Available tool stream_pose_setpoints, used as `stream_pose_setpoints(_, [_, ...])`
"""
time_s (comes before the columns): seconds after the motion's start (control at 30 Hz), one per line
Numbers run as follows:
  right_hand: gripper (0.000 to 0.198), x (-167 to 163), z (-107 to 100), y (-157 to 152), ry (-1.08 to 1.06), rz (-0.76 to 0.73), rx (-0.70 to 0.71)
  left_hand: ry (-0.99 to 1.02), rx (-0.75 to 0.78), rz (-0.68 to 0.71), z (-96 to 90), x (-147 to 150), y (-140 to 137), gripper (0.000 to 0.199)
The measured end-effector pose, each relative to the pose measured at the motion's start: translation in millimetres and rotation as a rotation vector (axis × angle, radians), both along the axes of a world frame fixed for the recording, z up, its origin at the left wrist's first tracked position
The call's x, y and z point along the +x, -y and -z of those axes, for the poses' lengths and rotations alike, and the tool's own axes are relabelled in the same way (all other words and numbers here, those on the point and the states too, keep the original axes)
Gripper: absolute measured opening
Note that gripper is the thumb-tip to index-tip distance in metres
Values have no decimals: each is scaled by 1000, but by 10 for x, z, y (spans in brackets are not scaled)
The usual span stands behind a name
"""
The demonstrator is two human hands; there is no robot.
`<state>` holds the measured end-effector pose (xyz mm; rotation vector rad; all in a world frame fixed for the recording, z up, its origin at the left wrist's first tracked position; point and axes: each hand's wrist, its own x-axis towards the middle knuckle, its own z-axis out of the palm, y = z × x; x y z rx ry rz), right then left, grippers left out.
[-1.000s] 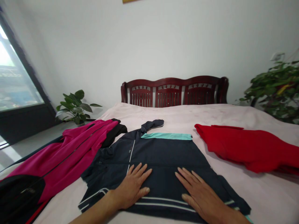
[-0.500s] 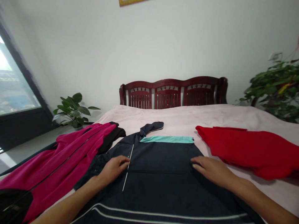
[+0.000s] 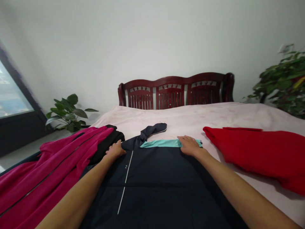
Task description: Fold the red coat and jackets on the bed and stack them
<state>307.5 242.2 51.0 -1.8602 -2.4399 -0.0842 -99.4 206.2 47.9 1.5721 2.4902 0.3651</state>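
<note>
A dark navy jacket (image 3: 162,178) lies spread on the bed, with a teal strip (image 3: 159,143) along its far edge and white piping on its left side. One sleeve (image 3: 152,129) is bunched beyond the strip. My left hand (image 3: 116,149) rests on the garment's far left part, thumb apart from the fingers; its fingertips are partly hidden. On the right end of the teal strip lies my right hand (image 3: 190,145), palm down with fingers stretched out. Neither hand visibly lifts any cloth.
A magenta and black jacket (image 3: 57,168) lies to the left, a folded red garment (image 3: 252,152) to the right. Pink bedding (image 3: 190,116) reaches a dark red wooden headboard (image 3: 169,92). Potted plants (image 3: 68,111) stand at both sides.
Both hands have moved farther up the navy jacket, away from me. My right hand has come onto the teal strip; my left has reached the far left part.
</note>
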Motion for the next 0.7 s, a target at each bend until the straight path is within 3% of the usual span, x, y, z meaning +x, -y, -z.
stream_pose_setpoints(0.1, [69,-35,8,-107,25,26,-27,45,-9,-12,51,-91,-135,83])
stream_pose_setpoints(0.27, [41,-33,-89,-83,49,-58,21,199,1,97,29,-211,-204,36])
stream_pose_setpoints(0.33, [36,1,-150,27,50,-114,80,256,46,142,-10,-240,-150,26])
stream_pose_setpoints(0.43, [33,117,-175,289,48,-172,182,299,153,197,-63,-289,63,23])
stream_pose_setpoints(0.53, [31,307,-51,588,25,-273,280,250,226,321,-63,-338,422,15])
stream_pose_setpoints(0.6, [34,437,67,745,-16,-349,250,131,219,450,-43,-351,677,13])
stream_pose_setpoints(0.7, [49,547,129,846,-73,-311,54,-21,83,558,-66,-332,938,24])
